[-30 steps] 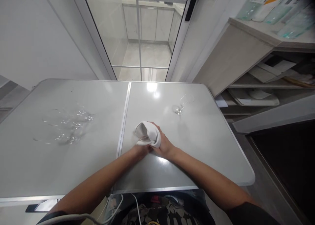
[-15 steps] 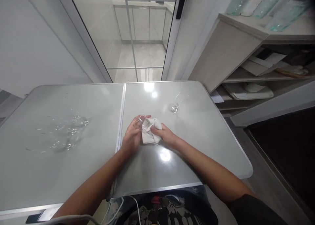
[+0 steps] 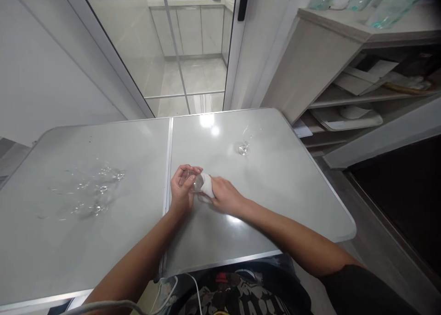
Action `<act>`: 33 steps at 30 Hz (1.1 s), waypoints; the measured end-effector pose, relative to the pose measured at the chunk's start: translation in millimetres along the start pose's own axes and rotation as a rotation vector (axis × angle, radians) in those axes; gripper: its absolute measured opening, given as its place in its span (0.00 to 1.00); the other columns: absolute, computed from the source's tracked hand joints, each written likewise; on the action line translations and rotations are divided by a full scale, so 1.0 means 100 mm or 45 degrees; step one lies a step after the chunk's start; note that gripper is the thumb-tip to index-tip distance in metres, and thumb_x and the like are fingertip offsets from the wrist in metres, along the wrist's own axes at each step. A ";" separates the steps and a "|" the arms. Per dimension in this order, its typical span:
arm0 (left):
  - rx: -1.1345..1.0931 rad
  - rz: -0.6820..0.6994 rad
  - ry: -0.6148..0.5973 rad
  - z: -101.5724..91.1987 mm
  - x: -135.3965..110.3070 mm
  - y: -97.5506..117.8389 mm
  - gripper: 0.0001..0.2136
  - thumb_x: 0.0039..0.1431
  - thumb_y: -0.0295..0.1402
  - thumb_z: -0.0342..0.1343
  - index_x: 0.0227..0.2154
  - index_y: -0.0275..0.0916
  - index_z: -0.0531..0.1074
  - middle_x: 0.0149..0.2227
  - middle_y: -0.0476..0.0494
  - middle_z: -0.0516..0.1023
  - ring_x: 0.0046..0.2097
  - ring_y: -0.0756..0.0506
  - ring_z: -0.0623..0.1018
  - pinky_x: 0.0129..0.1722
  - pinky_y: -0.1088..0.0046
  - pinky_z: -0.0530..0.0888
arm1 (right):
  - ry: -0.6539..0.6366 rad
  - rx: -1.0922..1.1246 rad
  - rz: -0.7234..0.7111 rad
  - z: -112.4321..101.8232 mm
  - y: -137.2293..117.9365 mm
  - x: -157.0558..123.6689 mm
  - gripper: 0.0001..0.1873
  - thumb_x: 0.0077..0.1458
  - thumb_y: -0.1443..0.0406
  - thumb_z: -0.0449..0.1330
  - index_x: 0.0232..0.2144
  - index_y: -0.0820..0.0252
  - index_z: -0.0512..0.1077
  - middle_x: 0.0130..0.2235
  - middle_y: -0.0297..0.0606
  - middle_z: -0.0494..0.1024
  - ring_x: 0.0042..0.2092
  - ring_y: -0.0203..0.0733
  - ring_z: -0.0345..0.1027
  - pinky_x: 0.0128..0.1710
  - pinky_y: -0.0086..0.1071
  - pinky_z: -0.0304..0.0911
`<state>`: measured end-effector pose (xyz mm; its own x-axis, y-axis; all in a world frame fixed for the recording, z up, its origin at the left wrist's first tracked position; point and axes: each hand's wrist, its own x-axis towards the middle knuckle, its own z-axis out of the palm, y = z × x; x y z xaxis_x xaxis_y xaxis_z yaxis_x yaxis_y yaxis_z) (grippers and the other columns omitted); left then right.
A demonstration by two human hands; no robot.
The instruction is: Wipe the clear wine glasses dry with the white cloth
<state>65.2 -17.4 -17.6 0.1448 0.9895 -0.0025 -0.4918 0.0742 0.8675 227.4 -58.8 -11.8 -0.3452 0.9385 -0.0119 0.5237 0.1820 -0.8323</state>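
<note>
My left hand (image 3: 181, 189) curls round a clear glass (image 3: 191, 180) held just above the middle of the grey folding table (image 3: 275, 200). My right hand (image 3: 223, 197) grips a bunched white cloth (image 3: 207, 185) and presses it against the glass from the right. Most of the cloth is hidden under my fingers. Both forearms reach in from the near edge of the table.
Several clear glasses (image 3: 90, 193) lie clustered on the left half of the table. Another wine glass (image 3: 246, 142) lies on its side at the back right. A shelf unit (image 3: 347, 94) with papers stands to the right, a glass door (image 3: 186, 53) behind.
The cloth, which covered the whole glass a second ago, is now balled in my right hand. My left hand came up round the bare glass. The view tilted slightly.
</note>
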 end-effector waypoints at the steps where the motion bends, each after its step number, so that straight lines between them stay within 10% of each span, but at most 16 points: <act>1: -0.053 -0.040 -0.045 0.01 0.00 0.03 0.16 0.51 0.40 0.71 0.37 0.41 0.73 0.35 0.46 0.76 0.45 0.43 0.79 0.52 0.66 0.75 | -0.119 0.268 0.028 0.02 0.01 0.00 0.14 0.66 0.55 0.60 0.41 0.61 0.70 0.38 0.44 0.77 0.40 0.47 0.71 0.44 0.43 0.69; 6: -0.184 -0.152 -0.161 0.01 0.01 0.09 0.14 0.52 0.41 0.69 0.35 0.40 0.72 0.33 0.47 0.72 0.41 0.45 0.77 0.46 0.68 0.76 | -0.493 1.184 0.176 -0.01 0.10 0.02 0.30 0.57 0.41 0.64 0.43 0.59 0.67 0.35 0.38 0.74 0.33 0.42 0.71 0.31 0.35 0.70; 14: 0.041 0.029 -0.034 -0.04 0.04 -0.02 0.13 0.54 0.36 0.70 0.39 0.41 0.75 0.38 0.44 0.79 0.46 0.44 0.79 0.51 0.67 0.74 | 0.035 -0.072 0.015 -0.03 0.00 -0.02 0.16 0.61 0.63 0.60 0.49 0.61 0.67 0.41 0.45 0.78 0.40 0.49 0.71 0.44 0.42 0.66; 22: -0.138 -0.191 -0.181 -0.03 0.04 0.03 0.17 0.50 0.42 0.72 0.36 0.40 0.74 0.34 0.45 0.75 0.43 0.43 0.78 0.47 0.67 0.75 | -0.442 1.069 0.274 -0.02 0.13 0.03 0.32 0.60 0.34 0.55 0.37 0.57 0.66 0.27 0.32 0.70 0.25 0.39 0.65 0.26 0.33 0.66; 29: -0.002 0.000 -0.101 -0.03 0.05 0.01 0.14 0.52 0.38 0.72 0.37 0.41 0.75 0.38 0.44 0.77 0.46 0.43 0.78 0.54 0.64 0.73 | 0.088 -0.086 -0.011 -0.07 0.05 0.00 0.16 0.65 0.53 0.60 0.43 0.60 0.71 0.36 0.42 0.78 0.36 0.45 0.69 0.42 0.38 0.64; 33: -0.040 0.016 -0.121 -0.05 0.07 0.02 0.12 0.54 0.37 0.70 0.37 0.40 0.75 0.37 0.45 0.77 0.46 0.44 0.78 0.55 0.65 0.72 | 0.208 0.306 0.074 -0.04 0.08 0.00 0.20 0.67 0.49 0.57 0.42 0.60 0.74 0.34 0.39 0.79 0.34 0.44 0.70 0.40 0.37 0.66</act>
<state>60.8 -9.3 -18.0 0.2181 0.9743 0.0569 -0.5205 0.0669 0.8512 234.2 -56.0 -16.1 -0.1796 0.9837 0.0102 0.3328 0.0705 -0.9404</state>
